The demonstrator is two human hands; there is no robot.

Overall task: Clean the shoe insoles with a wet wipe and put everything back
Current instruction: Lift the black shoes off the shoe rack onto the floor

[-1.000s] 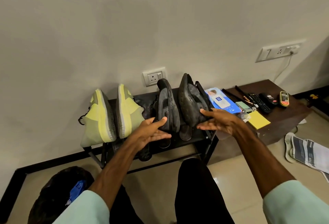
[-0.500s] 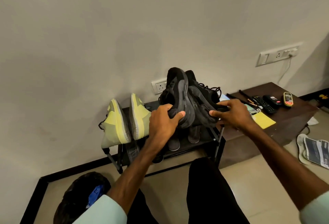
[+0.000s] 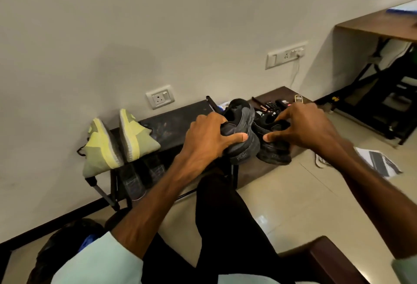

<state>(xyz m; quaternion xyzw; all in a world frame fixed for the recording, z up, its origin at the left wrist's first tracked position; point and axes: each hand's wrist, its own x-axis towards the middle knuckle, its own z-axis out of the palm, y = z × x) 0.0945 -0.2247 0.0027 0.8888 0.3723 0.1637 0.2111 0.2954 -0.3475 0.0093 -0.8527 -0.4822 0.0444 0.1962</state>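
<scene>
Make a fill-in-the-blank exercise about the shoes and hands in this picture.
1. The left hand and the right hand hold ____ chunky black sneakers in all.
2. The yellow-green fabric sneakers sit at the ____ end of the black metal shoe rack.
3. The white single socket is mounted on the ____ behind that rack.
Missing: two, left, wall.

Open rack top (yellow shoes leftward)
</scene>
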